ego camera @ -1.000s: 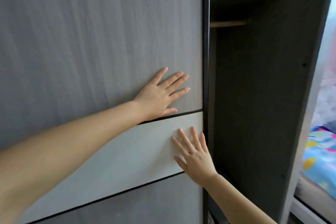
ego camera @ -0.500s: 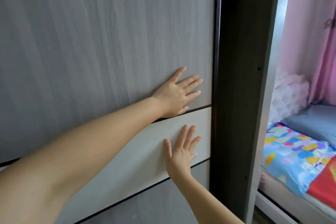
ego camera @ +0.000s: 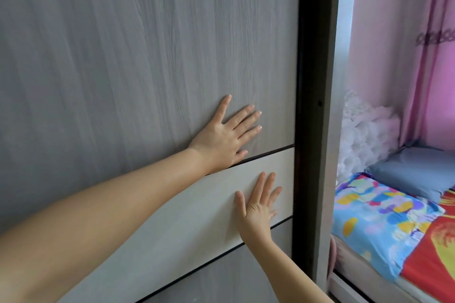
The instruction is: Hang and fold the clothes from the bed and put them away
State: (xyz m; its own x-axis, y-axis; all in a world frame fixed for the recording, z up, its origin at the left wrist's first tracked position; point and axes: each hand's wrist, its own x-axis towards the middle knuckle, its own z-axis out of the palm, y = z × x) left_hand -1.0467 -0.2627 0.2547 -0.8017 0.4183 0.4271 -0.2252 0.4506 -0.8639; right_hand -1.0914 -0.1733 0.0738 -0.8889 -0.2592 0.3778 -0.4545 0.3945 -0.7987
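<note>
A grey wood-grain sliding wardrobe door (ego camera: 147,56) fills the left; the left hand (ego camera: 222,136) lies flat on it, fingers straight and spread toward two o'clock; the right hand (ego camera: 258,206) presses flat on the door's pale cream band (ego camera: 172,216) at five o'clock of the left; the bed with its bright patterned sheet (ego camera: 384,219) lies at three o'clock, a blue-grey pillow (ego camera: 416,171) on it.

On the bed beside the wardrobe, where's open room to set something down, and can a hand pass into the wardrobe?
The colourful sheet between the wardrobe side panel and the blue pillow lies bare. The head end is crowded by the pillow and white fluffy stuff. Only a narrow dark gap shows beside the sliding door, where the left hand and right hand press flat.
</note>
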